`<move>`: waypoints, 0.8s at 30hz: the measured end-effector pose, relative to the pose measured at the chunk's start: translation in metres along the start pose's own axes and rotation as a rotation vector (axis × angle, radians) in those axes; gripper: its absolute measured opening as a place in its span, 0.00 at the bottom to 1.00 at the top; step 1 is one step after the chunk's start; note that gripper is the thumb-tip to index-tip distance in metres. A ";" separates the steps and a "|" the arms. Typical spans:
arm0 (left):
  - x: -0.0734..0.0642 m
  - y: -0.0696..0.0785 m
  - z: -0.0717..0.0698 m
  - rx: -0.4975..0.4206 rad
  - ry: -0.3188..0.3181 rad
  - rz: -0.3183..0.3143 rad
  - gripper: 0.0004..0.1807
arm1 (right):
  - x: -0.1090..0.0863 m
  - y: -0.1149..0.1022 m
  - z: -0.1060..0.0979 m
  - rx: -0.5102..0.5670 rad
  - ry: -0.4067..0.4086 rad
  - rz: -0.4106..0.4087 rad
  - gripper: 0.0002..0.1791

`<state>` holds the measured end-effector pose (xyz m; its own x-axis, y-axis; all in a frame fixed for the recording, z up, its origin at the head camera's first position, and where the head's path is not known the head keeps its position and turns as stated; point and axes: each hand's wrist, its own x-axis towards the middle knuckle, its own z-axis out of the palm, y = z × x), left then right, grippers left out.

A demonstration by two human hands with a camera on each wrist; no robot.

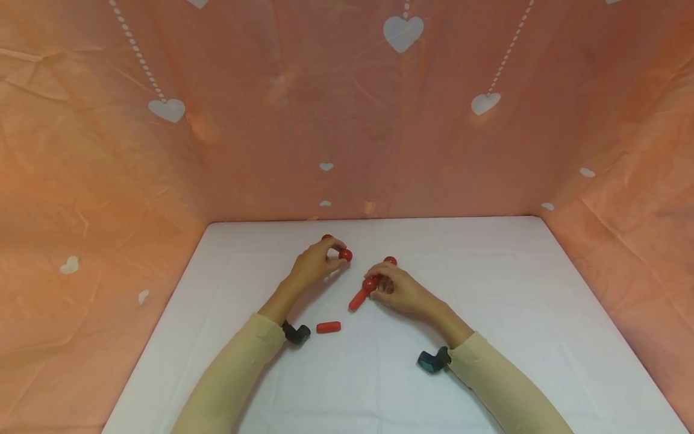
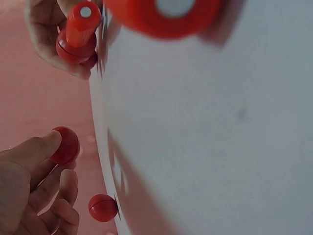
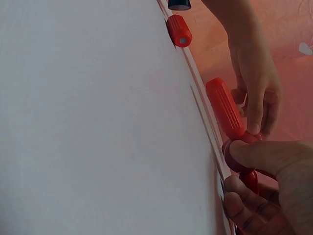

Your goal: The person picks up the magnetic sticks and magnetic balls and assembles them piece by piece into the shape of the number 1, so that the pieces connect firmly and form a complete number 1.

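Left sleeve (image 1: 233, 377) is filling lower left; left hand (image 1: 313, 263) is pinching a red ball (image 1: 346, 255) near centre, second ball (image 1: 327, 237) sitting just beyond; loose red stick (image 1: 328, 327) is lying lower centre; right hand (image 1: 402, 289), right of centre, is gripping a stick-and-ball piece (image 1: 369, 284).

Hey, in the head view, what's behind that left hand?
A glossy red ball peeks out past the left hand, which covers its lower part. Anything else behind the hand is hidden.
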<state>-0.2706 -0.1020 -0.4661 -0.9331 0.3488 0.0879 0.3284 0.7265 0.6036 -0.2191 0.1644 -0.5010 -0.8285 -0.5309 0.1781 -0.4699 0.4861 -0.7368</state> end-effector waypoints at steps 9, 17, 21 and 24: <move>-0.020 0.002 -0.001 -0.031 -0.011 -0.004 0.24 | 0.000 -0.003 -0.002 -0.010 -0.002 0.024 0.23; -0.037 0.000 -0.001 -0.040 -0.024 0.021 0.21 | -0.001 -0.002 -0.002 -0.011 0.001 0.037 0.23; -0.044 0.000 -0.003 -0.045 -0.037 0.013 0.20 | -0.001 -0.003 -0.002 -0.013 0.001 0.030 0.23; -0.049 0.001 -0.003 -0.040 -0.050 -0.003 0.20 | 0.000 -0.004 -0.002 -0.011 -0.001 0.029 0.23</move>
<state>-0.2252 -0.1204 -0.4677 -0.9251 0.3768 0.0470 0.3189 0.7038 0.6348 -0.2175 0.1638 -0.4971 -0.8414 -0.5173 0.1563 -0.4493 0.5090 -0.7342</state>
